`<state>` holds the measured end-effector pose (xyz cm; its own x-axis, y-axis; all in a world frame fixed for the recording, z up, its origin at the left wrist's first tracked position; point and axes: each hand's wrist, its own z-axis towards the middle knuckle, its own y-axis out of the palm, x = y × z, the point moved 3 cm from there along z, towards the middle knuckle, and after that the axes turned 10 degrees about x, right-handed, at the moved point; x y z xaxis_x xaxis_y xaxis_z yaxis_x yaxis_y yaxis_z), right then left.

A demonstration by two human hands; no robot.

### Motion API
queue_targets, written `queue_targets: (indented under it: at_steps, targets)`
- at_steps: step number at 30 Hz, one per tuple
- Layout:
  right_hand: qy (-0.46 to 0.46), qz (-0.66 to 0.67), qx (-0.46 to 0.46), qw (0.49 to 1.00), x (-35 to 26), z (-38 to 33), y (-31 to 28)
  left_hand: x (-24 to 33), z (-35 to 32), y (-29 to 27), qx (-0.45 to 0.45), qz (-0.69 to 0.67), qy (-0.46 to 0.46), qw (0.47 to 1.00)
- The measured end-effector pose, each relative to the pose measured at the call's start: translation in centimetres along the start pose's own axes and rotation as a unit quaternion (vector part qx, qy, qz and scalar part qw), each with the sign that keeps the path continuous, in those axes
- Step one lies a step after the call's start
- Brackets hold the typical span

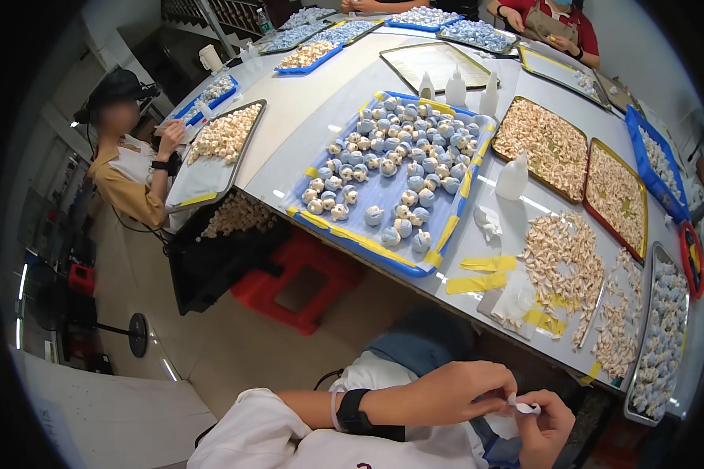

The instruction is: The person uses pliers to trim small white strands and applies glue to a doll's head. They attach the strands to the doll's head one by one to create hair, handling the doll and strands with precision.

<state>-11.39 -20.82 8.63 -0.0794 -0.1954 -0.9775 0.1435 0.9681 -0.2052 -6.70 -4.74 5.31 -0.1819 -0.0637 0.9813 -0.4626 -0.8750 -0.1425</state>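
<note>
Low in front of my body, my left hand (pixel 477 391) reaches in from the left, a black band on its wrist. Its thumb and fingertips are pinched together at the edge of a small pale piece (pixel 528 408), whitish with a darker hollow. My right hand (pixel 547 431) grips the same piece from the other side, between thumb and curled fingers. What exactly the piece is cannot be made out. Beyond my hands, on the table, lies a heap of small cream-coloured pieces (pixel 563 254). A blue tray (pixel 344 234) there holds many round blue-and-cream figures (pixel 387 166).
White squeeze bottles (pixel 512 178) stand by the tray. Trays of cream pieces (pixel 541 147) and a metal tray of bluish figures (pixel 659 344) lie at the right. Yellow tape strips (pixel 477 283) mark the table edge. A red stool (pixel 297 285) sits underneath. Co-workers sit left and far.
</note>
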Motion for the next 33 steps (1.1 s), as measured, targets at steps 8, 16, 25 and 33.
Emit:
queue_targets:
  at_steps: [8, 16, 25, 33]
  targets:
    - [0.051, -0.054, 0.113, 0.991, -0.6, 0.2, -1.8, 0.4, 1.3, -2.3, 0.177, 0.107, 0.137, 0.969]
    - [0.047, -0.003, 0.052, 0.998, -0.9, 2.6, -2.3, 0.7, 2.8, -3.3, 0.018, -0.110, -0.044, 0.993]
    - [0.074, 0.043, 0.032, 0.996, 0.5, 1.7, -1.8, 0.1, 3.7, -0.3, -0.065, -0.101, -0.113, 0.986]
    - [0.079, 0.071, 0.079, 0.991, 0.6, 0.4, -1.7, 1.0, 2.4, 0.7, 0.034, 0.113, 0.058, 0.991]
